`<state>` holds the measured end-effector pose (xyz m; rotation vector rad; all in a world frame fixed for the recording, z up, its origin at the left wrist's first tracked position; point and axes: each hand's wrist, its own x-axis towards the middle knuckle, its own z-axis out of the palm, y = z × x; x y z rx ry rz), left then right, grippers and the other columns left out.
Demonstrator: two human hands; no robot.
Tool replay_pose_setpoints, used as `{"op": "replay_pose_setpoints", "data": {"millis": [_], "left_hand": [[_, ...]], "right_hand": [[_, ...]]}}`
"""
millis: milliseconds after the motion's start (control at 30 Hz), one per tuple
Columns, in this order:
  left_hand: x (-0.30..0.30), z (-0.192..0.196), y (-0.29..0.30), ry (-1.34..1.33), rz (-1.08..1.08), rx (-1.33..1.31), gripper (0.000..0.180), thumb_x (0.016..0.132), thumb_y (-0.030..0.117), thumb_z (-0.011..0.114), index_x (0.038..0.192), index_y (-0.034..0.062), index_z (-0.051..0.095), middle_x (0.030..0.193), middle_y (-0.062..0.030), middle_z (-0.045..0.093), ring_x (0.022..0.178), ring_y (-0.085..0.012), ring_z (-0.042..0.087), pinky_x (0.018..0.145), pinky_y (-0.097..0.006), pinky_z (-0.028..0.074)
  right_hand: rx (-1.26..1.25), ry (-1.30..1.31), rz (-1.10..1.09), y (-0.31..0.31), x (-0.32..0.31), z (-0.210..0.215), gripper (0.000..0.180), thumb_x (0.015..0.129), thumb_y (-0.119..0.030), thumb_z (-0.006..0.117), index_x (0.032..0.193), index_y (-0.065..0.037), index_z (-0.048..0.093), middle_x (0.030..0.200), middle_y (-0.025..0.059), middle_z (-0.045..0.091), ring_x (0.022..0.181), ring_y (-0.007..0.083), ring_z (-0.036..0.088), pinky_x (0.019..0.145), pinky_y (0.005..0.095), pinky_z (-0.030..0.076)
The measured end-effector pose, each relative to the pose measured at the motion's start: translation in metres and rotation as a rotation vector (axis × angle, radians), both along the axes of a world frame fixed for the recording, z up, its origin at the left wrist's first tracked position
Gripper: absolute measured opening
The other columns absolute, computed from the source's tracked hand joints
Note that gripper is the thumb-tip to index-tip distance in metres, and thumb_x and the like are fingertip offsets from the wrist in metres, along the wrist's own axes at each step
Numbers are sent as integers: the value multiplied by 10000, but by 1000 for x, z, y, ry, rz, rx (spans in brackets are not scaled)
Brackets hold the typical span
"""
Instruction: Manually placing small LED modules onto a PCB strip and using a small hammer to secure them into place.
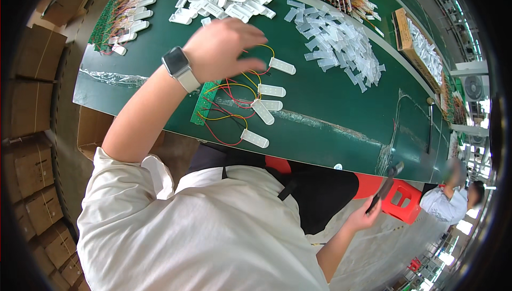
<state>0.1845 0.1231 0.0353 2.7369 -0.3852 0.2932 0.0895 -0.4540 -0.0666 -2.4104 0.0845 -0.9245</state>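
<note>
My left hand [224, 45], with a watch [176, 62] on its wrist, is over the far end of a green circuit board [205, 103]. Its fingers look spread and slightly blurred; I see nothing held in them. Red, black and yellow wires run from the board to several small white rounded panels, such as the nearest panel [255, 138] and the panel by my thumb [282, 66]. Low on the right, my right hand [365, 215] is closed around a dark-handled tool [382, 192] beyond the table's front edge. The tool's blurred head hides its exact kind.
White plastic shells [226, 2] are heaped at the back, with clear plastic strips [341, 43] to their right. Wired boards [106, 24] lie at the left end. A long-handled tool [430, 125] lies right. A red stool [402, 201] stands by the table; another person [450, 204] sits beyond.
</note>
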Motion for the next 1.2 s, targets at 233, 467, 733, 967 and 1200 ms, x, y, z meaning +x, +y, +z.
{"op": "replay_pose_setpoints", "data": {"millis": [233, 467, 733, 967, 1200], "left_hand": [[2, -20, -31, 235, -268, 314, 909, 912, 713, 592, 1622, 184, 389, 1685, 36, 374, 1578, -256, 291, 1262, -658, 158], [-6, -42, -43, 134, -240, 288, 939, 956, 697, 544, 1623, 67, 348, 1681, -103, 363, 1555, -285, 337, 1307, -534, 149], [-2, -55, -37, 104, -280, 195, 1000, 964, 678, 561, 1587, -67, 320, 1676, -232, 304, 1569, -338, 288, 1306, -508, 188], [-19, -47, -48, 16, -79, 443, 1025, 945, 788, 440, 1593, -3, 367, 1665, -136, 376, 1610, -310, 181, 1301, -559, 137], [-27, -38, -50, 128, -23, 380, 950, 983, 727, 456, 1602, 12, 359, 1681, -129, 356, 1610, -315, 179, 1292, -586, 113]], "right_hand": [[356, 90, -187, 5, -63, -55, 259, 1070, -172, 619, 1174, 63, 659, 932, 83, 640, 739, 146, 561, 660, 285, 492], [415, 174, -114, -20, -55, -88, 298, 1069, -193, 634, 1232, 55, 663, 925, 64, 650, 742, 134, 565, 653, 269, 496], [428, 216, -21, -25, -37, -99, 337, 1063, -163, 648, 1288, 87, 666, 921, 69, 663, 728, 124, 544, 627, 271, 479], [410, 238, -84, -17, -39, -95, 365, 1051, -163, 664, 1315, 90, 658, 941, 97, 692, 756, 145, 614, 644, 262, 505], [427, 186, -5, -10, -38, -99, 309, 1026, -118, 678, 1268, 74, 679, 991, 123, 713, 796, 158, 654, 645, 265, 526]]}}
